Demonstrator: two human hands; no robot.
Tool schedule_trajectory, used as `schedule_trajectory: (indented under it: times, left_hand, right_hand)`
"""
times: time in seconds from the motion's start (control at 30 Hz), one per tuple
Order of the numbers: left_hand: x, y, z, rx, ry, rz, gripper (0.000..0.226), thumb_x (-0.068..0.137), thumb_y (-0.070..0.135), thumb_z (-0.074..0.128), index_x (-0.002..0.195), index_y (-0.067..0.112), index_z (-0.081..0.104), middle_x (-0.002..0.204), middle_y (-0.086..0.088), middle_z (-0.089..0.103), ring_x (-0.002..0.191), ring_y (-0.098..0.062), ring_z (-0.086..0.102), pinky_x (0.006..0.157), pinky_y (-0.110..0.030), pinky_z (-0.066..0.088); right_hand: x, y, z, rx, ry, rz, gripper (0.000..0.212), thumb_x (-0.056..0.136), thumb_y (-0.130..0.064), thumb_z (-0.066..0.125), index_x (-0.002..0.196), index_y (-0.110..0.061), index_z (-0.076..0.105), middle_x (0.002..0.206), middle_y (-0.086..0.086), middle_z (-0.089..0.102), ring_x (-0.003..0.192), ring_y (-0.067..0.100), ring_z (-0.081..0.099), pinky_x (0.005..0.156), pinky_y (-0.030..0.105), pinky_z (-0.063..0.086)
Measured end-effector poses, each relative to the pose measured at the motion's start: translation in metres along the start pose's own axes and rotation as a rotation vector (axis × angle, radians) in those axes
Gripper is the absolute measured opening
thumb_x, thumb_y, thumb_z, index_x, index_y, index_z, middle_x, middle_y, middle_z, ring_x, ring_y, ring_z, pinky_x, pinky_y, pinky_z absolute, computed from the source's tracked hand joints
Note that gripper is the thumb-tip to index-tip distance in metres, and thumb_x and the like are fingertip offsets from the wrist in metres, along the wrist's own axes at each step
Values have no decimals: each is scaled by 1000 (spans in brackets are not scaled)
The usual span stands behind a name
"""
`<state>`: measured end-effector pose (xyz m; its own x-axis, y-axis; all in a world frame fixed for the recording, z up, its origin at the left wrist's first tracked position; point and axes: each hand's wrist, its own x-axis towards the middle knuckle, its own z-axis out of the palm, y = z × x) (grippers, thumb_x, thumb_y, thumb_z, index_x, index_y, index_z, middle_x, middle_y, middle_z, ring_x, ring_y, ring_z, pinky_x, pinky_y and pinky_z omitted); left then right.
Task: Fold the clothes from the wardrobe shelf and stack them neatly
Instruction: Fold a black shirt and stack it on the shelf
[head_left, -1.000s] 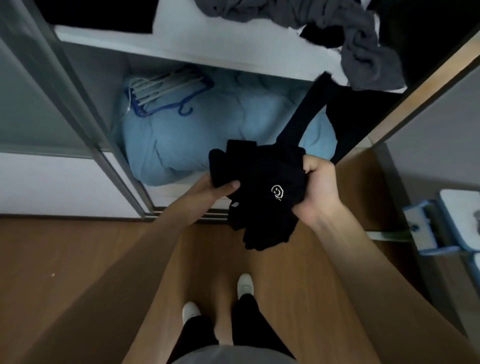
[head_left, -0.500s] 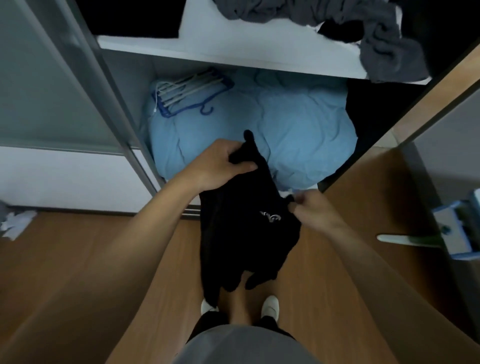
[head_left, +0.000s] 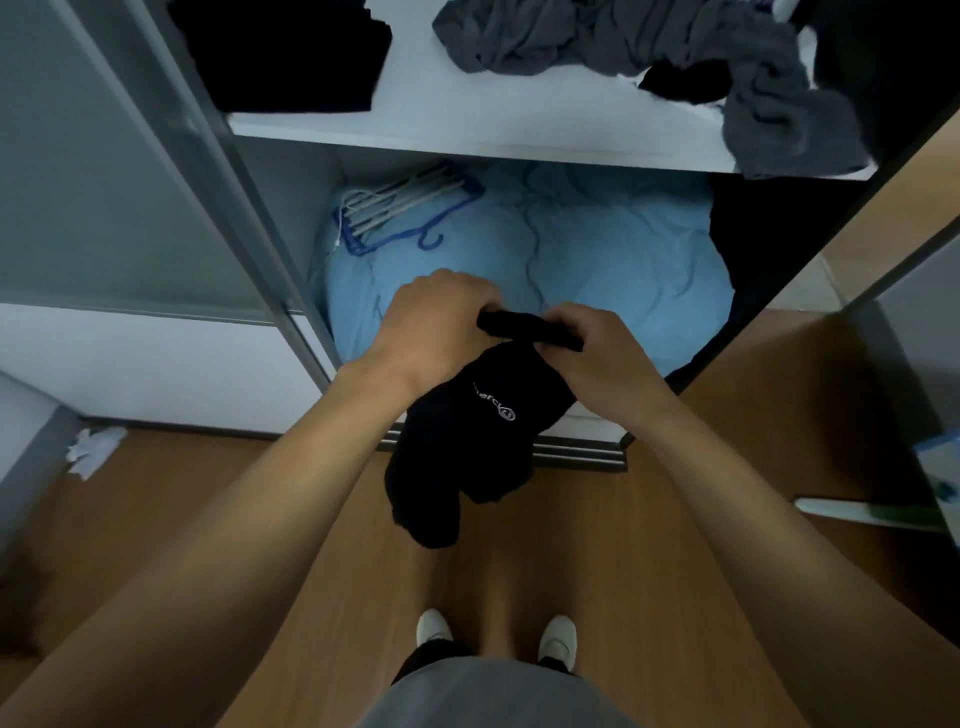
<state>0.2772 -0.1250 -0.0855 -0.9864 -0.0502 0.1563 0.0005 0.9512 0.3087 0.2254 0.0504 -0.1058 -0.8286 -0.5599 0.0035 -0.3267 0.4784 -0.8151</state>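
Note:
A black garment (head_left: 467, 447) with a small white logo hangs in front of me over the wooden floor. My left hand (head_left: 431, 322) grips its top edge from the left and my right hand (head_left: 597, 348) pinches the same edge from the right, the two hands close together. On the white wardrobe shelf (head_left: 519, 135) above lie a folded black pile (head_left: 291, 57) at the left and crumpled grey clothes (head_left: 675, 57) at the right, one grey piece drooping over the shelf's front edge.
Below the shelf sits a light blue duvet (head_left: 597, 270) with blue and white hangers (head_left: 400, 213) on it. A sliding door frame (head_left: 249, 223) stands at the left. White crumpled paper (head_left: 93, 449) lies on the floor. My feet (head_left: 498, 634) are below.
My hands have come together at the garment's top edge, which is now bunched between them. The garment hangs shorter, and the view has shifted so more of the shelf shows.

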Motion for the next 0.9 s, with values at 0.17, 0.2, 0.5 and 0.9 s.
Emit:
schedule_trajectory:
  times: [0.17, 0.2, 0.5, 0.9]
  left_hand:
    - [-8, -22, 20, -404, -101, -101, 33, 82, 35, 78, 59, 31, 55, 60, 13, 56, 59, -2, 51, 57, -31, 38]
    - [-11, -28, 25, -470, -159, -140, 33, 83, 34, 78, 58, 35, 58, 61, 16, 59, 60, 1, 53, 59, -30, 41]
    - [-12, -26, 59, -480, -4, -346, 5, 86, 20, 72, 84, 16, 74, 86, -5, 73, 88, -24, 68, 85, -41, 54]
    - [-29, -50, 94, -817, -333, -399, 13, 80, 20, 82, 84, 10, 74, 75, 7, 70, 75, -13, 64, 67, -18, 48]
  right_hand:
    - [-3, -7, -9, 265, 56, 12, 29, 88, -7, 63, 76, -30, 77, 79, 3, 74, 73, 9, 68, 69, 26, 53]
    - [-4, -7, -13, 307, 59, 11, 31, 86, -8, 64, 74, -33, 77, 79, 1, 75, 73, 6, 68, 69, 24, 54]
    - [-23, 32, -34, 297, -269, 279, 22, 87, -37, 75, 107, -28, 74, 98, -7, 78, 91, 8, 73, 82, 19, 58]
    - [-12, 33, -48, 437, 225, 74, 43, 95, -28, 66, 95, 15, 63, 95, 38, 65, 79, 41, 67, 71, 50, 55]
